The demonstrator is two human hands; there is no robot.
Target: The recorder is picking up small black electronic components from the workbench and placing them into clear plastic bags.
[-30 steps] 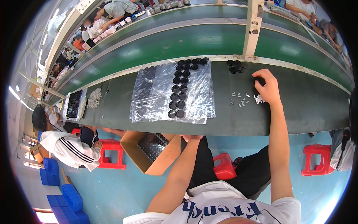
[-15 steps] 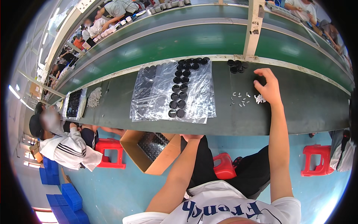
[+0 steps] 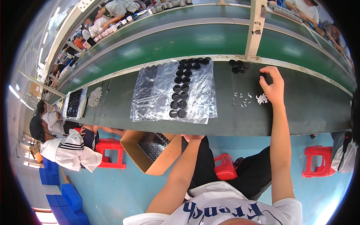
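Observation:
My right hand (image 3: 273, 86) is raised over the dark worktop, thumb and fingers closed on a round black cap (image 3: 263, 75). Just below it lies a small heap of white plastic pieces (image 3: 261, 99), with several loose white pieces (image 3: 243, 100) scattered to the left. A cluster of black caps (image 3: 238, 66) stands near the far edge, left of that hand. My left hand (image 3: 192, 137) is at the table's near edge, its fingers hidden. Beyond it, black caps (image 3: 181, 88) stand in a double column on clear plastic bags (image 3: 153, 101).
An open cardboard box (image 3: 152, 165) with bubble wrap stands below the table edge, left of my legs. A beige post (image 3: 255, 32) rises at the far edge beside a green conveyor (image 3: 187, 44). A co-worker (image 3: 63, 148) sits at left near a red stool (image 3: 112, 153).
My right hand has shifted slightly up and right, and its thumb and fingers have drawn together on the black cap. My left hand stays where it was.

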